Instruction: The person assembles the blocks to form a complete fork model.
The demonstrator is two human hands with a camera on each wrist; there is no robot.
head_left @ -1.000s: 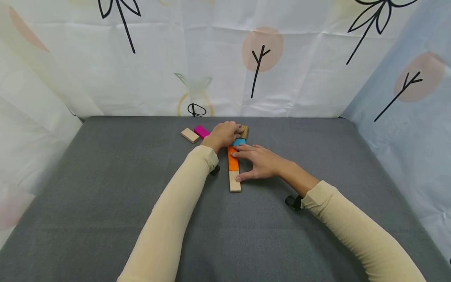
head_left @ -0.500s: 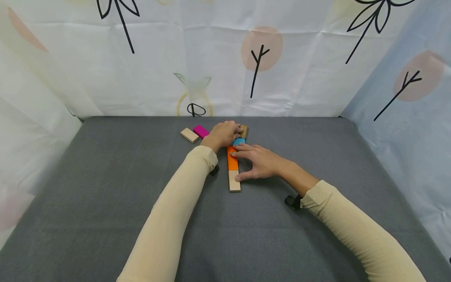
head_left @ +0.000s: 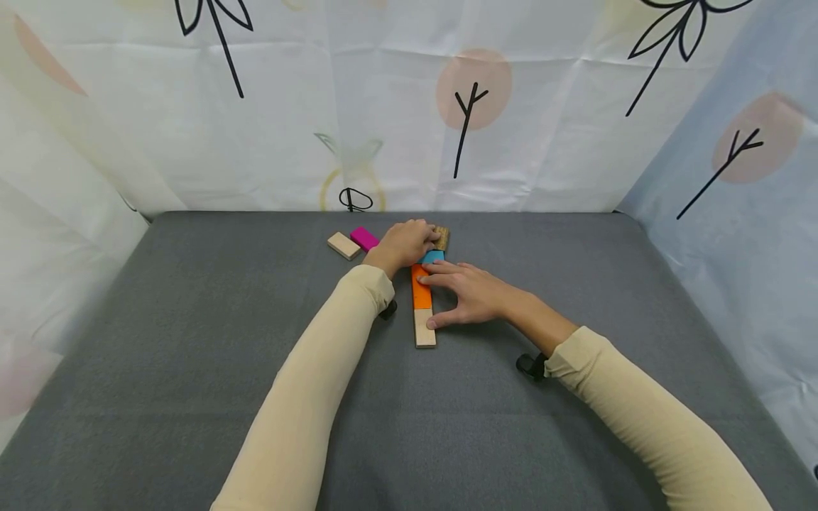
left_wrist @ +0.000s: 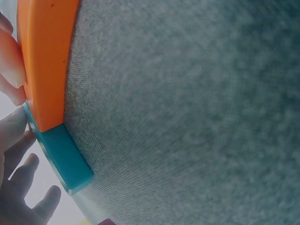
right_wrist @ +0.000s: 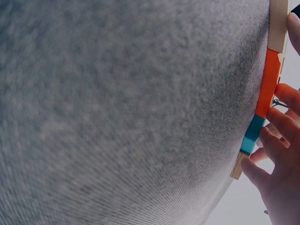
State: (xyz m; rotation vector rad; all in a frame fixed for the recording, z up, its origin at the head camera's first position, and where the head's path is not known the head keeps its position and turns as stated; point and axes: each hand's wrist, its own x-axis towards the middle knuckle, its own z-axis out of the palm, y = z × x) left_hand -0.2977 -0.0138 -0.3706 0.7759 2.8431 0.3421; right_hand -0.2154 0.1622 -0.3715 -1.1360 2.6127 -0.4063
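In the head view, flat rectangular blocks lie end to end: a pale wooden block (head_left: 424, 333) nearest, then an orange block (head_left: 422, 292), a blue block (head_left: 436, 256) and a speckled brown block (head_left: 442, 238). My left hand (head_left: 405, 244) lies over the far end, its fingertips at the brown block; it partly hides the blue one. From the right, my right hand (head_left: 474, 291) reaches in with spread fingers, touching the orange and blue blocks, its thumb at the pale block. The left wrist view shows loosely spread fingers (left_wrist: 33, 187) beside the blue block.
Left of the hands lie a magenta block (head_left: 364, 238), partly behind the left hand, and another pale wooden block (head_left: 344, 245). A grey cloth (head_left: 243, 397) covers the table. White printed sheets (head_left: 390, 92) hang along the back and sides.
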